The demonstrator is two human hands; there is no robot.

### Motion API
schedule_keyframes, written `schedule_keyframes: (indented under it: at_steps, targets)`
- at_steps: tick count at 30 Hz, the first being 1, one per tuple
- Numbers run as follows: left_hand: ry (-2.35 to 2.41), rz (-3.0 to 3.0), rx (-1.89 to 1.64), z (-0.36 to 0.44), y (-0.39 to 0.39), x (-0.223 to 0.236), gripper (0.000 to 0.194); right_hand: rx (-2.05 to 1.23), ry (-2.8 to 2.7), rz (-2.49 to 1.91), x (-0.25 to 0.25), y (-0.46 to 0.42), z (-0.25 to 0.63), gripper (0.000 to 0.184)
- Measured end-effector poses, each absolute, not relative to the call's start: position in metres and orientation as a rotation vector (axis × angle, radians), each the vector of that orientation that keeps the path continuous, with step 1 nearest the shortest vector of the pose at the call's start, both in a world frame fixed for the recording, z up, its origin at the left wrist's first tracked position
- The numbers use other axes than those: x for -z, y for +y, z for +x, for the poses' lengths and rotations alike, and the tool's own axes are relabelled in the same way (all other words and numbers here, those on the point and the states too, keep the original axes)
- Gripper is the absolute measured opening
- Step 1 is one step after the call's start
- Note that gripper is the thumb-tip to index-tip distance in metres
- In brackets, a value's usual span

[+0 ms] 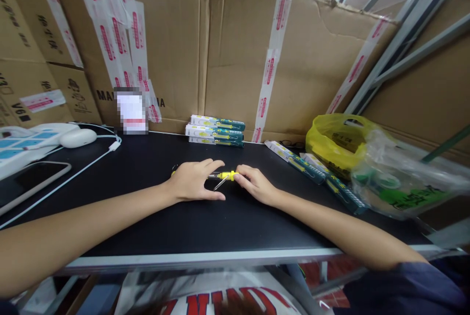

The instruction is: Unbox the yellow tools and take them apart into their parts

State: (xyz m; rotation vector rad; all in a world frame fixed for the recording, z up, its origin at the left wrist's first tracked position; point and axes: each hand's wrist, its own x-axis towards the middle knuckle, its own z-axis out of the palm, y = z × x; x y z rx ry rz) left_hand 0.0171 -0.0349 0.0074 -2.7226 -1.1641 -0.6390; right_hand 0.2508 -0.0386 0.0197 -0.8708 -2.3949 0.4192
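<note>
A small tool with a yellow collar and thin metal prongs [224, 176] lies on the black tabletop [154, 217] between my hands. My left hand [194, 181] rests over its left end, fingers curved down on it. My right hand [256, 184] pinches the yellow part from the right. A stack of three white-and-teal boxes [216, 131] sits behind, against the cardboard wall.
More teal boxes [293, 159] lie at the right beside a yellow plastic bag [336, 144] and a clear bag [400, 178]. At the left are a power strip [25, 141], a white cable [73, 173] and a phone [33, 178]. Cardboard walls surround the table.
</note>
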Motion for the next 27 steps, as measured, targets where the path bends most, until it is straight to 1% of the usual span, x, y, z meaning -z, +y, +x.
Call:
schedule_keyframes:
  at_steps: [2,6,8,13,17,23,27]
  targets:
    - [-1.195,-2.702,0.673,0.02,-0.036,-0.006,0.068,-0.425,-2.395,-0.861,-0.02,-0.038,0.251,0.038]
    - [-1.144,-2.758,0.691,0.02,-0.035,-0.006,0.038,-0.464,-2.383,-0.85,-0.02,-0.037,0.253,0.038]
    - [-1.072,-2.815,0.653,0.016,-0.032,-0.007,0.032,-0.444,-2.396,-0.828,-0.019,-0.036,0.255,0.036]
    - [-0.933,-2.926,0.534,0.008,-0.025,-0.009,0.033,-0.275,-2.516,-0.733,-0.016,-0.033,0.259,0.026]
    - [-0.937,-2.862,0.545,0.007,-0.025,-0.009,0.034,-0.206,-2.537,-0.691,-0.014,-0.03,0.262,0.022]
    - [-0.898,-2.813,0.481,0.008,-0.025,-0.009,0.032,-0.21,-2.548,-0.714,-0.02,-0.03,0.264,0.023]
    - [-0.891,-2.782,0.447,0.009,-0.026,-0.008,0.034,-0.158,-2.613,-0.677,-0.021,-0.029,0.264,0.028]
